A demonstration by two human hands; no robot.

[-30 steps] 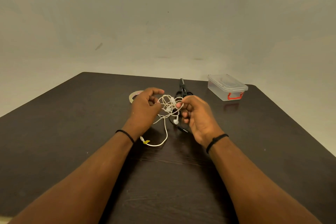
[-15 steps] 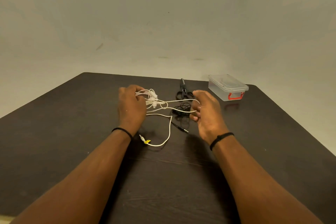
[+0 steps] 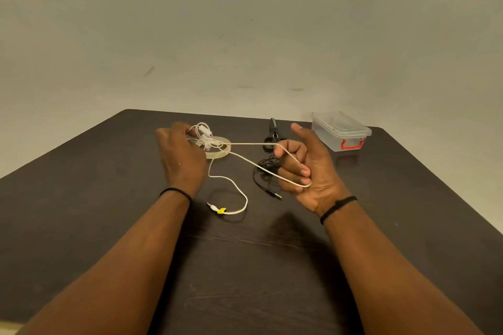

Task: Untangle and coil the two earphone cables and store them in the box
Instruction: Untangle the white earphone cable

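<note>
White earphone cable [image 3: 255, 168]: held above the desk [image 3: 109, 198], stretched between both hands. Earbud end bunched at the left hand [image 3: 181, 158]; a long loop runs across to the right hand [image 3: 304, 168]; plug end with yellow tag [image 3: 221, 210] trails down and lies on the desk between the forearms.

Black earphone cable [image 3: 265, 171]: loose heap on the desk just beside the right hand, jack pointing toward the person; appears free of the white one, though the heap partly hides behind the fingers.

Left hand: fingers clenched round the earbud bundle.

Right hand: fingers [image 3: 302, 171] curled with the white loop hooked round them, thumb raised.

Box [image 3: 340, 130]: clear, red latch, lid on, far right of the desk, well apart from both cables.

Also present: tape roll [image 3: 217, 153] under the left-hand bundle; scissors [image 3: 273, 133] beyond the black cable.

Step in hand, as judged: coiling the white cable. Handling note: keep even light tension, lay successive loops alike over the right fingers, feed the tagged tail in last, avoid snagging the black heap.
</note>
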